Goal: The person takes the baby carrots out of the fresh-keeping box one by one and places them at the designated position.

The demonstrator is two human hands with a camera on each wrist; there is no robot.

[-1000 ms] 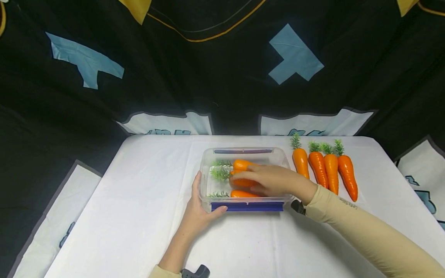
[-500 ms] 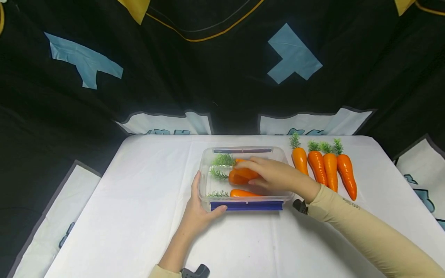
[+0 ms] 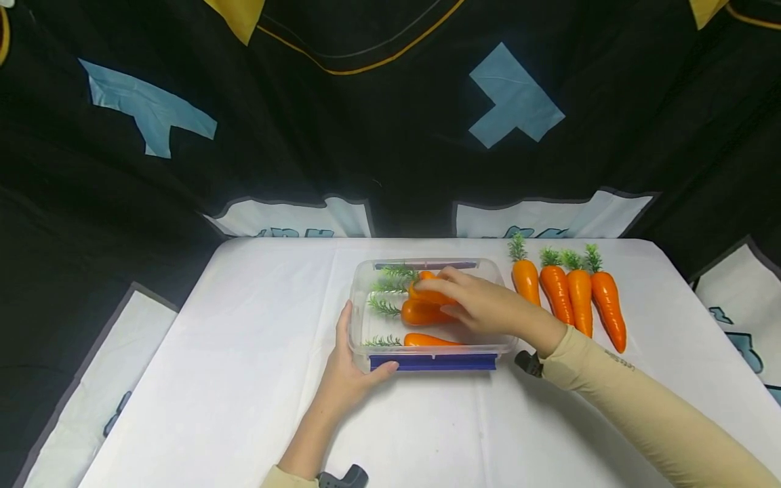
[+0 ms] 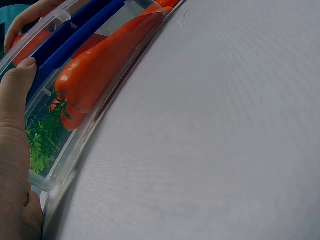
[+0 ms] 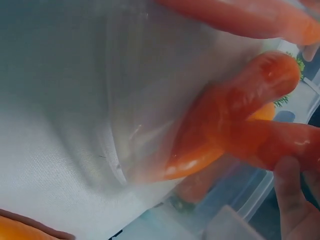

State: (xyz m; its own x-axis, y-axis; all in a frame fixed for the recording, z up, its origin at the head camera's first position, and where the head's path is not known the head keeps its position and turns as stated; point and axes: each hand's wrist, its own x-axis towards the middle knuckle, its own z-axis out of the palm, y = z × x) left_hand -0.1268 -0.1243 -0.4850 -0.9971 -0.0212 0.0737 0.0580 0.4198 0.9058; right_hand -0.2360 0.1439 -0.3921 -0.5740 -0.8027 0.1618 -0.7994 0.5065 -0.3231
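Observation:
A clear plastic food container (image 3: 361,325) with a blue latch (image 3: 433,362) along its front holds several orange carrots with green tops. My left hand (image 3: 343,376) grips its front left corner, thumb on the front edge and fingers along the left wall. In the left wrist view, that hand's thumb lies beside the blue latch (image 4: 75,45). My right hand (image 3: 488,303) reaches inside and holds a carrot (image 3: 434,296) near the back, thumb and fingers about it. Nearer the front lie another carrot (image 3: 421,312) and one against the front wall (image 3: 430,339). The rear carrots are partly hidden by my right hand.
On the white-covered table (image 3: 232,379), several more carrots (image 3: 582,301) lie side by side to the right of the container, tops pointing away. A black printed cloth (image 3: 390,135) hangs behind the table. Dark wrist devices (image 3: 344,476) sit on both wrists.
My right hand has shifted toward the back of the container, bringing the held carrot that way. The middle carrot now shows more fully. My left hand keeps its place.

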